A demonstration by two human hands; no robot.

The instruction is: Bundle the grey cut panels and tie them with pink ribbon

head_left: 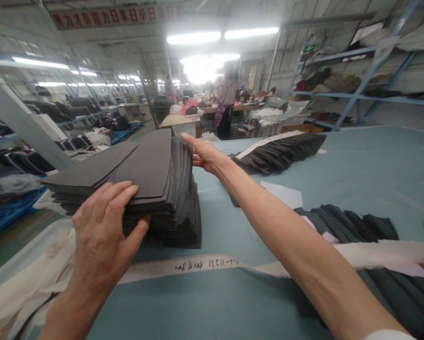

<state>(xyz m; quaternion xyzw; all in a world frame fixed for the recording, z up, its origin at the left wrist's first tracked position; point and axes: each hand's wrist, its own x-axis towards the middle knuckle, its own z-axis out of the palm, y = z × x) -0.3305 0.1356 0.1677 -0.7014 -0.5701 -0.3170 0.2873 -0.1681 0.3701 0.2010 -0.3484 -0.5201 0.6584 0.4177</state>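
A thick stack of dark grey cut fabric pieces [155, 165] stands on the blue-green table [367, 179]. My left hand [101, 231] grips the stack's near end, fingers on top and thumb pressed against the side. My right hand [203, 153] reaches out to the far end of the same stack, fingers curled round its top edge. A second flat pile of the same dark pieces [87, 174] lies against the stack's left side.
Another fanned pile of dark pieces [282, 151] lies further back. Dark green fabric strips [357, 222] and a white cloth strip with handwriting [204, 264] cross the near table. A person [226, 104] stands at far tables. Shelving [357, 80] lines the right wall.
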